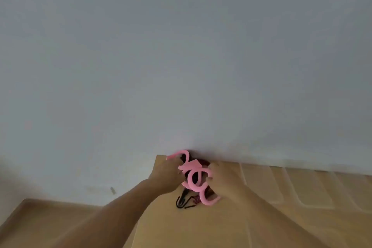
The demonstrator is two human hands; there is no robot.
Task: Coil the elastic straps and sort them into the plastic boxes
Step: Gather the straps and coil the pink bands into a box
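Note:
A pink elastic strap [196,177] twists in several loops above the back edge of a wooden table [193,225], close to the wall. My left hand [168,175] grips its left part, with one loose end curling up past my fingers. My right hand [223,177] holds the strap's right side, fingers curled round it. Below the loops lies a dark red strap with black metal hooks [186,201], partly hidden by the pink one. No plastic box shows in this view.
A pale grey wall [181,56] fills most of the view right behind the table. Clear plastic sheeting or bags [302,185] lie on the table to the right. A lower wooden surface [50,223] sits at the bottom left.

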